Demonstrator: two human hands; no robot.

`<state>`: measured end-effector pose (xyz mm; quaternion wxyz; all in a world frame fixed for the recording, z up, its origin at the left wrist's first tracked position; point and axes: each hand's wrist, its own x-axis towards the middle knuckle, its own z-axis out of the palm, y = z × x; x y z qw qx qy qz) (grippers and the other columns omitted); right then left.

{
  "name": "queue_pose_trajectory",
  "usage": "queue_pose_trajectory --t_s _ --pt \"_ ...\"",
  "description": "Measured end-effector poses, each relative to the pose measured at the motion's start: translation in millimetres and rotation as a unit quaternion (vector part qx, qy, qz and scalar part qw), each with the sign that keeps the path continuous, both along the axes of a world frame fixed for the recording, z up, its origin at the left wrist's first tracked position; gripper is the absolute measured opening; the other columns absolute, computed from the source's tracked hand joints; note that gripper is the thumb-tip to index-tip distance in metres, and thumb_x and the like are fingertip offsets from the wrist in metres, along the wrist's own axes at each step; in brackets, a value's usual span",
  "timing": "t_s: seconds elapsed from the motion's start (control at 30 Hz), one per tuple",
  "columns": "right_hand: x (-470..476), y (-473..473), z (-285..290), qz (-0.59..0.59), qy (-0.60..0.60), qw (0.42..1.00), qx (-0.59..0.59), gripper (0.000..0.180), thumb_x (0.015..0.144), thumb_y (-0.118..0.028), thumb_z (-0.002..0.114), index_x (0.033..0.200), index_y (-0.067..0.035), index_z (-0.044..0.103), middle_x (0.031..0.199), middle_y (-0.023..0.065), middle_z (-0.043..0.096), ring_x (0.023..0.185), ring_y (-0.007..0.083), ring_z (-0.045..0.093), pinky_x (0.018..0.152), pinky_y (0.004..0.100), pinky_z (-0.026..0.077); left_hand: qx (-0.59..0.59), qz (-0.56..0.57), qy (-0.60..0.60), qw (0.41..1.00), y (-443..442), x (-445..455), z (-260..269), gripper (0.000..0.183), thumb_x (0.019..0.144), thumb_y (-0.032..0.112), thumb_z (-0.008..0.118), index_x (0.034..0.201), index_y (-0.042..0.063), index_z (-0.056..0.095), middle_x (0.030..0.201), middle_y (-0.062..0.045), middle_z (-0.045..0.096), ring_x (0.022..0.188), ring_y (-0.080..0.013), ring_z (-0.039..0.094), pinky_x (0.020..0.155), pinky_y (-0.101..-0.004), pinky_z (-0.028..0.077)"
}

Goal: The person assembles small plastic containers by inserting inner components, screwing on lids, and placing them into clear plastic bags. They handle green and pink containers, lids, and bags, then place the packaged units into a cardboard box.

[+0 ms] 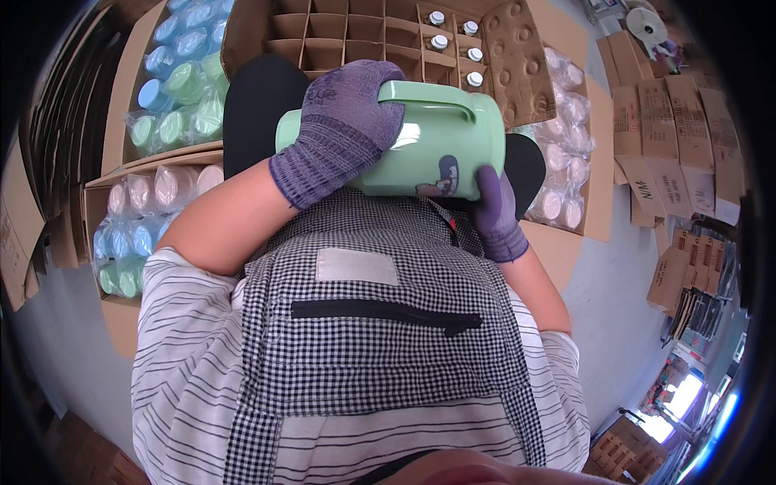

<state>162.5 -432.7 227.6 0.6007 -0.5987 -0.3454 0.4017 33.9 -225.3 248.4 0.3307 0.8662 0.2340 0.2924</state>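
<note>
A pale green jug with a handle [445,142] lies on its side above my lap, a small cartoon print on its wall. My left hand [348,115], in a purple knit glove, is wrapped over its upper side by the handle. My right hand [497,206], gloved alike, holds the lower right end, its fingers mostly hidden behind the jug. Just beyond stands an open cardboard box with dividers [364,27]. Several bottles with white caps [439,42] sit in its right-hand compartments.
Open cartons of bagged blue and green containers [183,77] and of pink, blue and green ones [142,236] stand at left. Another carton [597,157] holds bagged pink containers at right. Flattened cardboard [73,121] leans far left; stacked cartons [658,121] stand far right.
</note>
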Motion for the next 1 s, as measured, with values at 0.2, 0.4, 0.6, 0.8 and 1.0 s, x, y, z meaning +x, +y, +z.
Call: queue_pose_trajectory --t_s 0.2,0.4,0.6,0.8,1.0 --pt "2.7 3.1 6.5 0.022 -0.055 0.997 -0.044 0.084 0.094 -0.036 0.053 0.159 0.005 0.019 0.146 0.0242 0.052 0.133 0.0337 0.057 0.114 0.0427 0.045 -0.088 -0.031 0.095 0.991 22.9 5.0 -22.3 0.026 0.085 0.018 0.063 0.104 0.006 0.076 0.095 -0.016 0.074 0.092 -0.0341 0.073 0.085 -0.0405 0.058" --pt "8.2 -4.2 8.5 0.103 -0.158 0.980 0.062 0.139 0.065 -0.039 0.083 0.162 0.004 -0.006 0.155 0.0261 0.037 0.143 0.0385 0.046 0.121 0.0479 0.035 -0.187 -0.090 0.101 0.973 28.5 1.7 -20.7 0.029 0.086 0.020 0.062 0.108 0.006 0.075 0.095 -0.017 0.075 0.088 -0.0318 0.073 0.086 -0.0394 0.058" --pt "-2.9 6.5 -48.2 0.084 -0.080 0.992 0.053 0.131 0.082 -0.058 0.075 0.165 -0.002 -0.010 0.167 0.0273 0.020 0.153 0.0378 0.029 0.124 0.0501 0.027 -0.099 0.007 0.086 0.991 26.0 -11.6 -52.6 0.023 0.081 0.015 0.063 0.098 0.004 0.074 0.090 -0.024 0.070 0.089 -0.0422 0.070 0.081 -0.0445 0.056" --pt "8.8 10.7 3.9 0.064 -0.511 0.854 -0.075 0.122 0.074 -0.058 0.081 0.164 -0.004 0.019 0.165 0.0336 0.018 0.148 0.0524 0.028 0.121 0.0589 0.028 -0.030 -0.201 0.101 0.974 57.8 20.5 -117.8 0.031 0.087 0.023 0.069 0.113 0.004 0.073 0.110 -0.018 0.074 0.101 -0.0322 0.071 0.090 -0.0384 0.057" --pt "15.4 13.7 44.6 0.146 -0.557 0.812 -0.094 0.130 0.056 -0.063 0.089 0.162 -0.016 0.032 0.168 0.0288 0.017 0.149 0.0580 0.023 0.120 0.0661 0.025 -0.469 -0.382 0.087 0.792 49.2 58.9 -147.4 0.055 0.103 0.036 0.061 0.147 0.005 0.053 0.134 -0.013 0.067 0.121 -0.0231 0.066 0.105 -0.0361 0.055"
